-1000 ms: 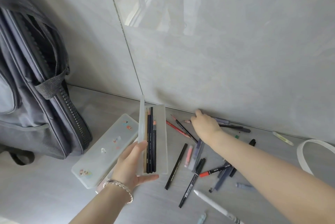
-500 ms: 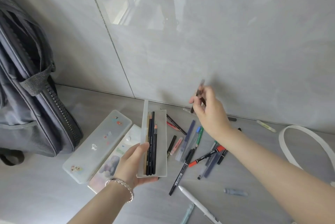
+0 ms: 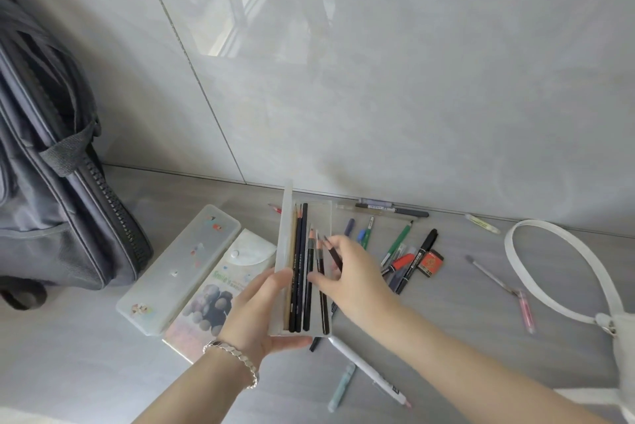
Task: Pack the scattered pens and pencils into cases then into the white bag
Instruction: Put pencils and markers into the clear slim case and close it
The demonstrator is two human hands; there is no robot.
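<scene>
Translucent plastic forms the open pencil case (image 3: 324, 217), which is gripped from below by the left hand (image 3: 261, 310). A dark pencil (image 3: 334, 257) is pinched in the right hand's (image 3: 354, 277) fingers (image 3: 318, 280) over the case. Loose pens (image 3: 398, 245) are scattered on the table (image 3: 446, 320) to the right, near the white bag (image 3: 628, 348).

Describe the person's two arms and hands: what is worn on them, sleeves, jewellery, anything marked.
Both forearms are bare, with no sleeves in view. The left hand has a silver chain-link bracelet around its wrist. The right hand wears nothing that shows: no bracelet, watch or glove. No rings, gloves or markings can be made out on either hand.
</scene>
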